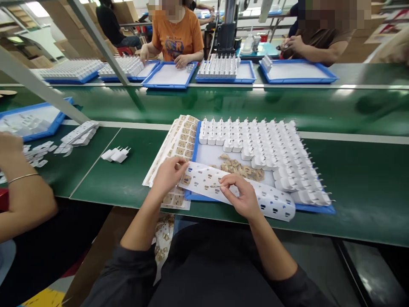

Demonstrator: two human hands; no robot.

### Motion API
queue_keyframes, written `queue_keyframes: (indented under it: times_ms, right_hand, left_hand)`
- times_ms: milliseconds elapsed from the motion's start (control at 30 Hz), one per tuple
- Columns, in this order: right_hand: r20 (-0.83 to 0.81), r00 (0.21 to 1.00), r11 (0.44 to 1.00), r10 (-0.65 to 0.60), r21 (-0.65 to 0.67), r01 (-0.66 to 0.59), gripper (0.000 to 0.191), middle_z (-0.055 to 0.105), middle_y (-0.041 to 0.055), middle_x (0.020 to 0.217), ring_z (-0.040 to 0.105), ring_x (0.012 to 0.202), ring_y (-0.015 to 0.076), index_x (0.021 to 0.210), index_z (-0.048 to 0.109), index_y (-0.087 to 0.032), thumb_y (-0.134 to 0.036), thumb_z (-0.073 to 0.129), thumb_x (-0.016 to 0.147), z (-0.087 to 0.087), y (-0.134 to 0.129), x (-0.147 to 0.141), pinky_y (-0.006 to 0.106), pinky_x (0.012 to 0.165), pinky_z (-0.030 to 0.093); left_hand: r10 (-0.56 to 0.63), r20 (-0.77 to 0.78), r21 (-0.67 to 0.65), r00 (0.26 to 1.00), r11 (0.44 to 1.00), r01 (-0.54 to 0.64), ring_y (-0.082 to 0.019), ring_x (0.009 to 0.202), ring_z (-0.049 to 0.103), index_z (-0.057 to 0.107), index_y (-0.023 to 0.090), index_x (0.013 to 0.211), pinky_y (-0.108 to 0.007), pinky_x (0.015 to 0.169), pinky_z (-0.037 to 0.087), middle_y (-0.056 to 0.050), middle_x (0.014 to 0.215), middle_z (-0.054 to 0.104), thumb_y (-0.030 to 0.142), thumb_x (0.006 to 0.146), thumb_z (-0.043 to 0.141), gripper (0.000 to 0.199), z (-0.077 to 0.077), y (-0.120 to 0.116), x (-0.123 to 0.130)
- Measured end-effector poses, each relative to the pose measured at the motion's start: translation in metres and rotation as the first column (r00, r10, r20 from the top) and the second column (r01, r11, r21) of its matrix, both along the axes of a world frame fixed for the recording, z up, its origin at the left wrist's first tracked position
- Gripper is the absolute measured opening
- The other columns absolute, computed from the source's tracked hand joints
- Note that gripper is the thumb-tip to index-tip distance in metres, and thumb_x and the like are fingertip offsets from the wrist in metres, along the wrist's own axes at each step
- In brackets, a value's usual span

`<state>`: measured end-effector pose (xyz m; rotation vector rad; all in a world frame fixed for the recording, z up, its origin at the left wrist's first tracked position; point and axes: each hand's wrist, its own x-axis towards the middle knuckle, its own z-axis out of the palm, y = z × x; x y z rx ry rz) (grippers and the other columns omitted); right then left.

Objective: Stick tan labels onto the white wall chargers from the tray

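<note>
Printed sheet extends rightward from left hand.

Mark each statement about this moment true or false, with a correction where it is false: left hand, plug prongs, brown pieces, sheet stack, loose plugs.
1. The left hand pinches the left end of the printed strip. True.
2. The white plugs in the blue tray have their prongs pointing down. False: they point up.
3. Small brown pieces lie in the tray. True.
4. The sheet stack is right of the tray. False: it is left.
5. A few loose plugs lie on the green table. True.
</note>
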<state>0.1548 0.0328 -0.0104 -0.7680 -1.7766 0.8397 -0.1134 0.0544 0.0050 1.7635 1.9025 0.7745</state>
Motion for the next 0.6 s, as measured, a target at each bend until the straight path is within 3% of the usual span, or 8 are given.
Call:
queue_keyframes:
  times_ms: [100,167,200,267,333,400,500,600]
  right_hand:
    - [0.010,0.999,0.998,-0.040,-0.051,0.040,0.007,0.069,0.0039,0.087,0.066,0.084,0.0196,0.090,0.064,-0.025,-0.019,0.062,0.094,-0.003,-0.010,0.025,0.034,0.074,0.054]
    - [0.020,0.998,0.997,-0.054,-0.052,0.055,0.007,0.069,0.0035,0.087,0.066,0.084,0.0195,0.091,0.064,-0.025,-0.018,0.063,0.093,-0.003,-0.016,0.036,0.034,0.074,0.054]
    - [0.022,0.998,0.997,-0.061,-0.048,0.062,0.007,0.069,0.0035,0.087,0.066,0.084,0.0195,0.091,0.064,-0.025,-0.018,0.063,0.093,-0.002,-0.019,0.039,0.034,0.074,0.054]
    - [0.020,0.997,0.996,-0.078,-0.040,0.078,0.008,0.069,0.0034,0.087,0.066,0.083,0.0194,0.092,0.064,-0.025,-0.017,0.063,0.092,0.000,-0.024,0.044,0.034,0.074,0.053]
    - [0.016,0.995,0.995,-0.096,-0.037,0.097,0.008,0.069,0.0035,0.087,0.066,0.083,0.0193,0.092,0.064,-0.024,-0.016,0.062,0.092,0.002,-0.029,0.047,0.034,0.074,0.053]
    - [0.018,0.993,0.992,-0.118,-0.037,0.119,0.009,0.068,0.0036,0.086,0.065,0.082,0.0193,0.090,0.063,-0.024,-0.015,0.062,0.092,0.004,-0.033,0.053,0.034,0.074,0.053]
    - [0.005,0.989,0.987,-0.151,-0.047,0.151,0.008,0.068,0.0042,0.087,0.065,0.083,0.0195,0.089,0.063,-0.023,-0.016,0.061,0.092,0.003,-0.038,0.063,0.033,0.074,0.052]
    - [-0.031,0.984,0.982,-0.174,-0.085,0.171,0.007,0.067,0.0048,0.089,0.065,0.086,0.0199,0.090,0.064,-0.023,-0.018,0.062,0.093,-0.003,-0.039,0.074,0.033,0.075,0.052]
  left_hand:
    - [-0.076,-0.225,0.199,0.971,0.972,0.122,-0.026,0.096,0.066,0.066,0.018,0.117,-0.039,0.087,0.053,-0.009,0.108,0.072,0.038,0.094,0.059,0.031,0.011,0.016,0.017]
    - [-0.232,-0.346,0.284,0.909,0.898,0.337,-0.028,0.108,0.065,0.064,0.018,0.122,-0.042,0.094,0.052,-0.011,0.114,0.072,0.035,0.096,0.059,0.032,0.019,0.029,0.048]
    - [-0.325,-0.412,0.299,0.851,0.835,0.463,-0.028,0.112,0.064,0.063,0.018,0.124,-0.042,0.097,0.052,-0.011,0.119,0.071,0.032,0.096,0.060,0.031,0.022,0.037,0.068]
    - [-0.480,-0.565,0.280,0.671,0.654,0.703,-0.028,0.125,0.059,0.060,0.020,0.131,-0.042,0.104,0.049,-0.011,0.135,0.066,0.022,0.096,0.058,0.035,0.026,0.054,0.110]
    - [-0.527,-0.705,0.216,0.473,0.476,0.853,-0.029,0.142,0.047,0.054,0.025,0.140,-0.045,0.115,0.040,-0.009,0.154,0.052,0.012,0.095,0.056,0.046,0.024,0.071,0.148]
    - [-0.514,-0.791,0.155,0.332,0.357,0.921,-0.028,0.151,0.037,0.052,0.027,0.142,-0.047,0.123,0.030,-0.006,0.164,0.039,0.009,0.096,0.053,0.049,0.017,0.086,0.176]
    - [-0.480,-0.839,0.130,0.258,0.283,0.950,-0.026,0.152,0.037,0.061,0.021,0.130,-0.045,0.125,0.026,-0.008,0.166,0.037,0.012,0.100,0.049,0.034,0.003,0.099,0.195]
    - [-0.501,-0.817,0.163,0.287,0.278,0.947,-0.026,0.145,0.045,0.064,0.018,0.120,-0.042,0.120,0.032,-0.010,0.161,0.045,0.011,0.100,0.048,0.027,-0.009,0.101,0.194]
